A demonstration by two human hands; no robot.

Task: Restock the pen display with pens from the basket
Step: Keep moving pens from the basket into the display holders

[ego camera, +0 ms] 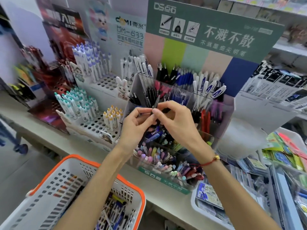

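Up over the tiered display point(181, 97), both hands meet on one dark pen point(156, 102). The left hand point(136, 125) has its grip pinched on the pen's lower part, thumb and forefinger closed on it. The right hand point(176, 120) has its grip clenched on the same pen just above, fingertips point(155, 111) pressed on the barrel; a red bracelet point(210, 161) circles that wrist. The pen stands nearly upright, tilted slightly right, its tip up in front of the display's compartment of black pens point(147, 97). Blue pens point(181, 77) and white pens point(209, 87) fill the compartments to the right, and pastel pens point(154, 155) lie in the front tier. The display sits on a pale counter point(69, 143). Just left stands a white rack point(93, 120) with holes, holding teal-capped and yellow-capped pens. Below the left forearm, the orange-rimmed basket point(49, 193) holds loose pens point(116, 211), well apart from the display's tiers.
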